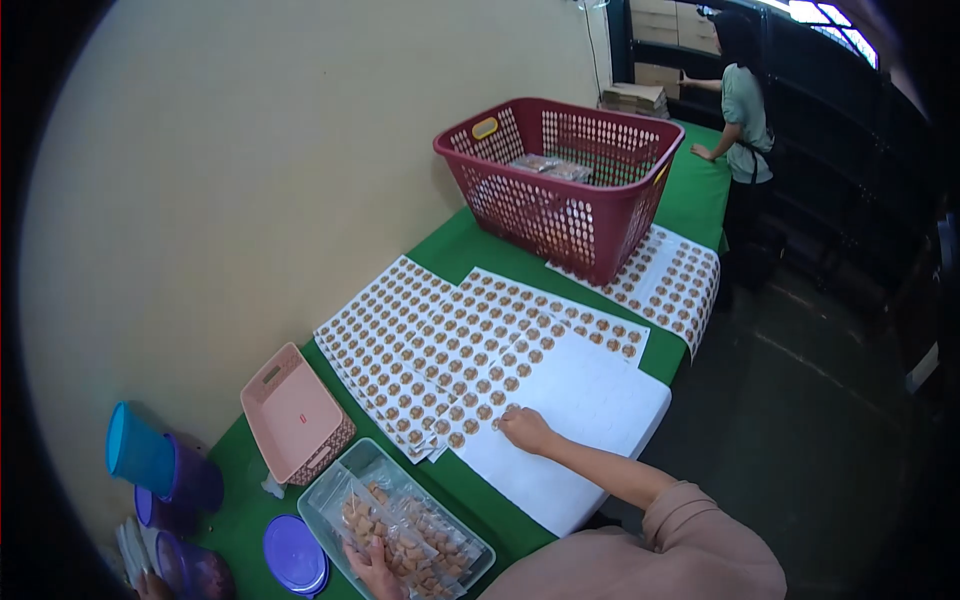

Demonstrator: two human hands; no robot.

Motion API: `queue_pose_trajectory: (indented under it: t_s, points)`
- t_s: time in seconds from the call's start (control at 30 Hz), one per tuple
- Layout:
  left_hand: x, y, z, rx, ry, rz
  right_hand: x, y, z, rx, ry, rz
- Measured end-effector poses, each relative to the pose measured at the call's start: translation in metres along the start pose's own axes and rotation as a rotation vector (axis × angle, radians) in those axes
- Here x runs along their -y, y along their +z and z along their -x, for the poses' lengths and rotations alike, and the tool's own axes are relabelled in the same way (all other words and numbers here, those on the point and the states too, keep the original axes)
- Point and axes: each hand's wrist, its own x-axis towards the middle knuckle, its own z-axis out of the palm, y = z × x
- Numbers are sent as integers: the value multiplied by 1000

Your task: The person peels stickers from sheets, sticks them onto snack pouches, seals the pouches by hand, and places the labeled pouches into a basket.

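My right hand (527, 430) is closed in a pinch at a round sticker on the top sticker sheet (590, 400), where the printed rows meet the blank white part. Brown round prints cover the sheets beneath. Lower down, my left hand (376, 572) grips a clear packet (362, 512) of small brown snack pieces at the near side of a pale green tray (322, 502). More snack packets (440, 545) lie in that tray. Part of the left hand is cut off by the frame's lower edge.
A maroon basket (620, 215) holding packets stands on the green-covered table (440, 245), partly over another sticker sheet. A pink basket (300, 415), purple lid (295, 553) and blue tub (137, 445) are left. Another person's hand (150, 585) shows bottom left; a person (748, 120) stands at the far end.
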Motion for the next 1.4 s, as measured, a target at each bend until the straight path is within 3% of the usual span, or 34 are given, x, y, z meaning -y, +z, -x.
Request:
queue_pose_trajectory:
  t_s: [0.03, 0.2, 0.3, 0.53, 0.6, 0.63, 0.67, 0.73, 0.8, 0.87, 0.9, 0.93, 1.0, 1.07, 1.2, 1.27, 1.33, 1.4]
  points:
    - [0, -6, 1, 45, -54, -53, -4, 4, -1, -183, -98, -23]
    - [-4, -8, 15, 118, -60, -60, -3, -4, -10, -68, -1, -218]
    - [-20, 5, 30, 18, 117, -314, -10, -3, -11, -98, -45, -260]
    - [-33, 21, 30, 112, -94, 82, -31, 5, -27, -103, -64, -509]
    - [-32, 28, 32, 146, -163, 198, -44, 8, -33, 9, 330, -782]
    - [-31, 33, 34, 164, -199, 257, -51, 10, -38, 110, 594, -1138]
    - [-29, 38, 38, 181, -238, 318, -54, 7, -37, 107, 593, -1128]
    - [-25, 49, 49, 210, -316, 437, -61, 1, -30, -111, 814, -1682]
    - [-22, 60, 61, 237, -387, 553, -56, -24, -13, -212, 867, -1619]
    - [-19, 75, 75, 266, -461, 674, -58, -44, 10, -234, 603, -1622]
    - [-18, 91, 78, 142, -597, 633, -58, -59, 22, -281, 528, -1693]
    - [-23, 109, 85, 140, -605, 642, -58, -85, 35, -276, 534, -1682]
    - [-37, 148, 104, 371, -679, 728, -56, -142, 63, -423, 364, -1651]
    - [-31, 191, 115, 655, -494, 623, -57, -206, 98, -556, 273, -1565]
    - [-37, 274, 166, 894, -409, 568, -49, -304, 178, -940, -37, -848]
    - [-49, 303, 195, 962, -302, 442, -45, -331, 212, -961, -131, -495]
    - [-55, 321, 217, 1006, -362, 430, -46, -334, 236, -925, -157, -404]
    - [-47, 338, 234, 1124, -193, 434, -55, -327, 252, -933, -154, -355]
